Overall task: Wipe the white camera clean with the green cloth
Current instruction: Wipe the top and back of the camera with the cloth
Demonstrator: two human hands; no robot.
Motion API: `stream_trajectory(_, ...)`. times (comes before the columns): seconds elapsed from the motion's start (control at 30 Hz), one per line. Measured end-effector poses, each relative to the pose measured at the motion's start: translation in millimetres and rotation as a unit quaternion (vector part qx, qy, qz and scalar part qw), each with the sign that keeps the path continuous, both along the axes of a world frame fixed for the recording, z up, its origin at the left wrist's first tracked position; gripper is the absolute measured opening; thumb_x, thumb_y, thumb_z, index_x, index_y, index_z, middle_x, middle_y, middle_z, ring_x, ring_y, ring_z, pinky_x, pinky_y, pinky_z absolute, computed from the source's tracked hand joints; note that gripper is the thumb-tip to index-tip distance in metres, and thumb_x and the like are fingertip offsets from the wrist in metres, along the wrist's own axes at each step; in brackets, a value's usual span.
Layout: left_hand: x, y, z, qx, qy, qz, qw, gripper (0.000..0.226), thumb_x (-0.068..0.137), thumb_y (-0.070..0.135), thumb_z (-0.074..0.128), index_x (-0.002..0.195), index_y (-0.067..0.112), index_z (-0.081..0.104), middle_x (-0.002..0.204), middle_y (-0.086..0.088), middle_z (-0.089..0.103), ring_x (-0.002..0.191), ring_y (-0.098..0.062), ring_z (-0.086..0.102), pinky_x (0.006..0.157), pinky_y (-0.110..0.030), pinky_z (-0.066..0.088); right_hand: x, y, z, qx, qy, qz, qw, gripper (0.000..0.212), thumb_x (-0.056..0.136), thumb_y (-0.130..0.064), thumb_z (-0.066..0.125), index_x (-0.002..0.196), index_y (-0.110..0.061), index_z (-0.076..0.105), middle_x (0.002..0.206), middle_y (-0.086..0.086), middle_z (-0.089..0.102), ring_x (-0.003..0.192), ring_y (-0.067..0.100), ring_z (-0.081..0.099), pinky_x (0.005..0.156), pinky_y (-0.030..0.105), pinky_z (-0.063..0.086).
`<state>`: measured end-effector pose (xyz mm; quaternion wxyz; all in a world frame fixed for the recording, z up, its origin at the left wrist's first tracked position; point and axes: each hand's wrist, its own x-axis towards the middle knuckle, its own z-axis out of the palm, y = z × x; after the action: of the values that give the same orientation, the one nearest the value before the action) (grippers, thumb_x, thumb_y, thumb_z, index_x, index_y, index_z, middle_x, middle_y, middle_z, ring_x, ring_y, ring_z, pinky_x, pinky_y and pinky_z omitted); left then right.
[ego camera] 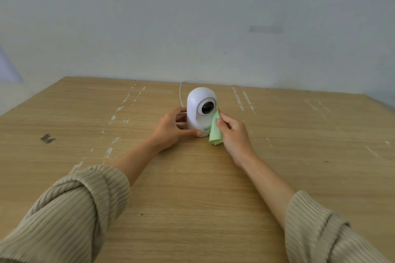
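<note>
The white camera (197, 102) stands upright near the far middle of the wooden table (192, 188), its dark round lens facing me. My left hand (171, 130) wraps around its base from the left, thumb along the front. My right hand (234, 134) pinches the green cloth (215, 132) and presses its upper part against the camera's right side, beside the lens. The rest of the cloth hangs down to the table top.
A thin white cable (180, 94) runs from behind the camera toward the wall (192, 28). The table has white scuff streaks and a small dark mark (47, 138) at the left. Its far edge meets the wall.
</note>
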<state>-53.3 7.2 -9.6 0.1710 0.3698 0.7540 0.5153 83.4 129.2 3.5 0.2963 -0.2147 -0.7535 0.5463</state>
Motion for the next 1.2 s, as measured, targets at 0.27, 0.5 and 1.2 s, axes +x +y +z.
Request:
stream_trajectory(0.27,2.6,-0.7,3.2,0.007,-0.016,-0.012,1.000,0.093,0.043,0.041,0.088,0.127,0.017,0.054,0.121,-0.004,0.068,0.110,-0.014,0.065,0.098,-0.037,0.052,9.7,-14.2,-6.1,0.074,-0.093,-0.034,0.992,0.041,0.095,-0.005,0.041,0.135,-0.012,0.046,0.136,0.007,0.054,0.118,0.015,0.052,0.090,0.017,0.035)
stream_trajectory(0.5,1.8,-1.4,1.0,0.016,-0.020,-0.021,0.999,0.073,0.065,0.009,0.085,0.130,0.011,0.053,0.124,-0.007,0.066,0.112,-0.014,0.064,0.098,-0.031,0.051,25.1,-10.4,2.4,0.191,-0.100,-0.087,0.973,0.043,0.093,0.001,0.039,0.132,-0.012,0.050,0.073,0.003,0.063,0.059,0.011,0.048,0.060,0.020,0.031)
stream_trajectory(1.2,-2.0,1.1,-4.2,0.033,-0.010,-0.022,0.999,0.075,0.062,0.015,0.088,0.130,0.014,0.054,0.122,-0.003,0.067,0.113,-0.013,0.063,0.099,-0.034,0.051,36.7,-20.2,6.2,0.341,-0.080,-0.052,0.935,0.044,0.091,0.002,0.041,0.133,-0.009,0.049,0.126,0.016,0.056,0.105,0.033,0.058,0.086,0.038,0.047)
